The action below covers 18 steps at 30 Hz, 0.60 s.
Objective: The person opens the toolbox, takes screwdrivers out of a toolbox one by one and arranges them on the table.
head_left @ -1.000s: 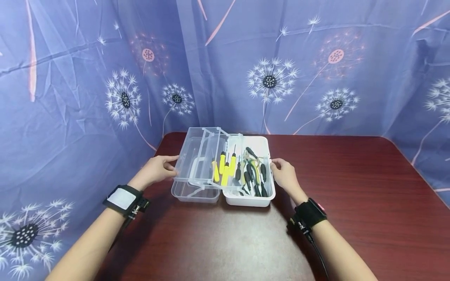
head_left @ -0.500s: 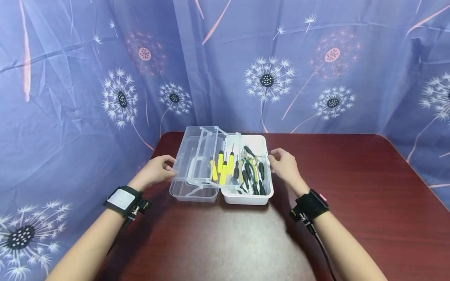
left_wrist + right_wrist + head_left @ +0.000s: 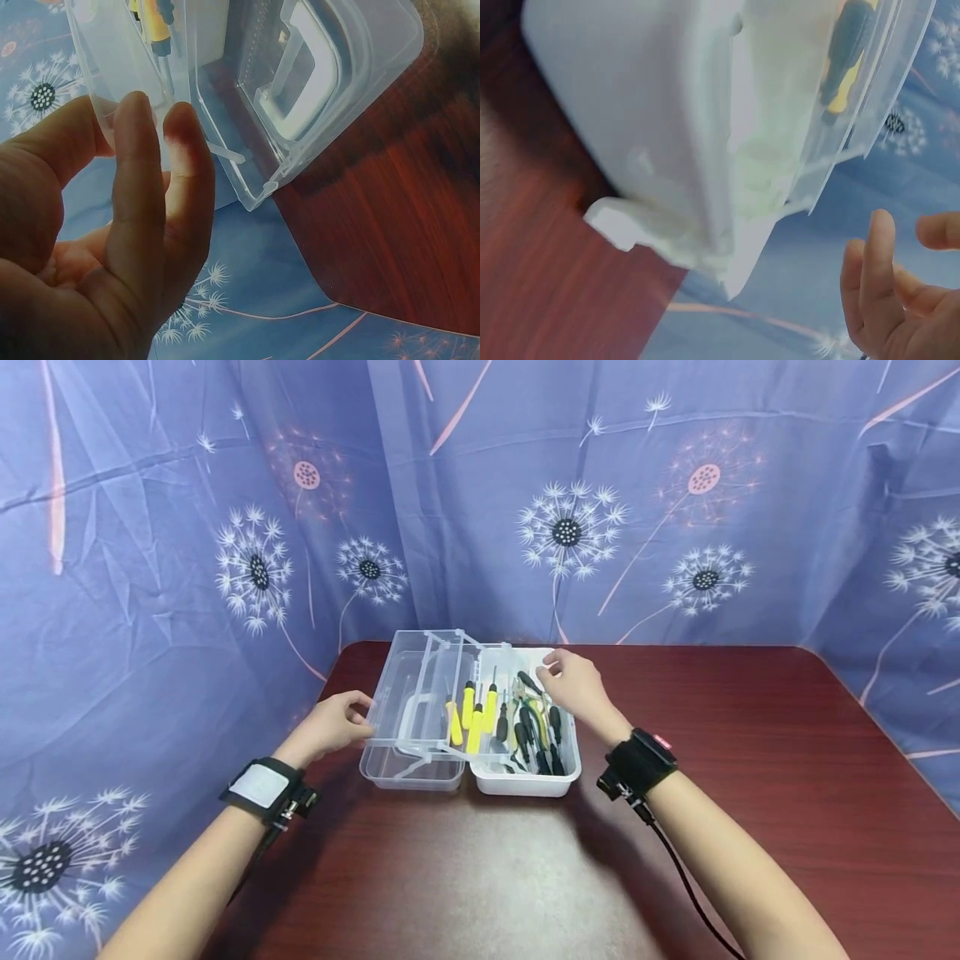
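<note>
A toolbox stands open on the red-brown table: a white base (image 3: pixel 525 783) on the right and a clear lid (image 3: pixel 405 693) folded out to the left. Yellow-handled screwdrivers (image 3: pixel 476 714) lie in its clear tray, with black-handled tools (image 3: pixel 536 731) beside them. My left hand (image 3: pixel 337 718) holds the lid's left edge between thumb and straight fingers (image 3: pixel 135 187); the lid's moulded handle (image 3: pixel 300 75) shows in the left wrist view. My right hand (image 3: pixel 570 683) hovers over the base's far right part with relaxed fingers (image 3: pixel 874 277), touching nothing, clear of the white base (image 3: pixel 652 127).
The table (image 3: pixel 750 777) stretches bare to the right of the box and in front of it. A blue curtain with dandelion print (image 3: pixel 675 485) closes off the back and left sides, close behind the box. Both wrists wear black straps with cables.
My right hand left the base's right rim and moved up and left, over the tools. The left hand stayed at the lid's edge.
</note>
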Available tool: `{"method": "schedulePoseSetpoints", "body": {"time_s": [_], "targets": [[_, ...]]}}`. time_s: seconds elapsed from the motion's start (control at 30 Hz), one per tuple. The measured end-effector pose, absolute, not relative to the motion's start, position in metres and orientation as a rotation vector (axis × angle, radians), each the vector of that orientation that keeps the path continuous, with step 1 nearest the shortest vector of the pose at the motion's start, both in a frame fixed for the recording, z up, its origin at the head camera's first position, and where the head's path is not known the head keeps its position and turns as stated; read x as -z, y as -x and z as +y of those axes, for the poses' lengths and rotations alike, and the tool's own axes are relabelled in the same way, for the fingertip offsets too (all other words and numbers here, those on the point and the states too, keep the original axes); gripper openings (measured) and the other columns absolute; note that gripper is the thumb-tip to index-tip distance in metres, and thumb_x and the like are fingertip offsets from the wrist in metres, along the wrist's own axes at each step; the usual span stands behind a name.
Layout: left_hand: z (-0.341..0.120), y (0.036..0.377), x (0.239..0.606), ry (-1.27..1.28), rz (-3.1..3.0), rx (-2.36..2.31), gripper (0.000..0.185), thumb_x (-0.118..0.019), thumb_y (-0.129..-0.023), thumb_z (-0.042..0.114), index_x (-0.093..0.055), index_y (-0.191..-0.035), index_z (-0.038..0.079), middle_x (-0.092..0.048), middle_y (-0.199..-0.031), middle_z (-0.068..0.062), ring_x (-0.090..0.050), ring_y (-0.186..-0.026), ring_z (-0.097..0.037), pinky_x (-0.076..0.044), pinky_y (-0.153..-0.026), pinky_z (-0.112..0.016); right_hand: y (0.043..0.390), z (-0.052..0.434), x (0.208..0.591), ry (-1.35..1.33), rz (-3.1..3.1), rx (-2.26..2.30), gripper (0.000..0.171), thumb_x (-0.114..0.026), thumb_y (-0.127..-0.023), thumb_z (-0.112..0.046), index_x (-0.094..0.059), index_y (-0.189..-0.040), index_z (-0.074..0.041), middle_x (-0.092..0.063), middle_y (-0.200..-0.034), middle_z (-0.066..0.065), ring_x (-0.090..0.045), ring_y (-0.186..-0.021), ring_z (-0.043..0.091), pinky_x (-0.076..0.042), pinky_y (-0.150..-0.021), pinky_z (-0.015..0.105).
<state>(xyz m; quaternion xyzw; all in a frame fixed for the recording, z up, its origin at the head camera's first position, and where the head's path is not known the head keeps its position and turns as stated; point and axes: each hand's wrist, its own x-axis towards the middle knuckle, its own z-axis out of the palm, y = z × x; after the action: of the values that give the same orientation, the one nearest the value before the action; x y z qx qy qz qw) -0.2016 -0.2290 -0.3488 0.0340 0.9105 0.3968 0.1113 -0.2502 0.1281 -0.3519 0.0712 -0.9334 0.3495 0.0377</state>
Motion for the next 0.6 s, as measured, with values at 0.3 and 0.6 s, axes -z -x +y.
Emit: {"method": "schedulePoseSetpoints", "body": {"time_s": [0.3, 0.6], "targets": [[-0.229, 0.2, 0.349, -0.092, 2.689, -1.164, 0.042, -0.061, -0.08, -0.001, -0.052, -0.121, -0.009, -0.063, -0.075, -0.011, -0.063, -0.065, -0.014, -0.055, -0.058, -0.022, 0.256, 0.094, 0.348, -0.37, -2.946, -1.021, 0.04, -0.049, -0.094, -0.029, -0.059, -0.119, -0.001, -0.07, -0.107, 0.018, -0.069, -0.088, 0.028, -0.055, -0.075, 0.038], [-0.232, 0.202, 0.354, -0.094, 2.7, -1.159, 0.044, -0.06, -0.079, 0.0, -0.053, -0.122, -0.008, -0.063, -0.076, -0.011, -0.064, -0.063, -0.012, -0.055, -0.059, -0.022, 0.259, 0.07, 0.35, -0.429, -3.007, -0.901, 0.038, -0.052, -0.092, -0.027, -0.062, -0.116, 0.0, -0.07, -0.109, 0.018, -0.067, -0.097, 0.029, -0.053, -0.086, 0.041]]}}
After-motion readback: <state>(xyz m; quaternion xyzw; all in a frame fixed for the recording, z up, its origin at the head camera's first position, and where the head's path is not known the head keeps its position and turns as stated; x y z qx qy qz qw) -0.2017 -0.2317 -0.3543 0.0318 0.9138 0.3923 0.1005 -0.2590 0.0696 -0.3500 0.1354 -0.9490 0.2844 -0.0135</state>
